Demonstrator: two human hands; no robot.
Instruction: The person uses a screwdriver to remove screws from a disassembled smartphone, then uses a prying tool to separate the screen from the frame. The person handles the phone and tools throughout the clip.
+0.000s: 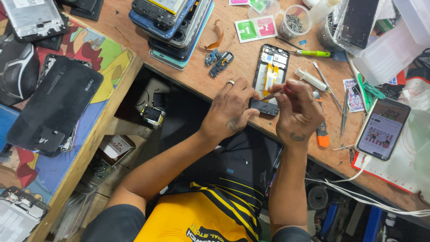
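Observation:
An opened phone [272, 71] lies back-off on the wooden bench [188, 76], its yellow ribbon and boards exposed. My left hand [230, 107], a ring on one finger, pinches a small black part [264, 107] at the phone's near end. My right hand [298, 110] grips a thin screwdriver with a red collar [286, 88], its tip pointing left onto that black part. Both hands touch at the bench's front edge.
A stack of phones [172, 24] stands at the back. Loose small boards [219, 60], a cup of screws [293, 22], a green screwdriver [313, 53], syringe [311, 79], tweezers [344, 114] and a lit phone [383, 129] surround the work. A black phone back [53, 107] lies on the left table.

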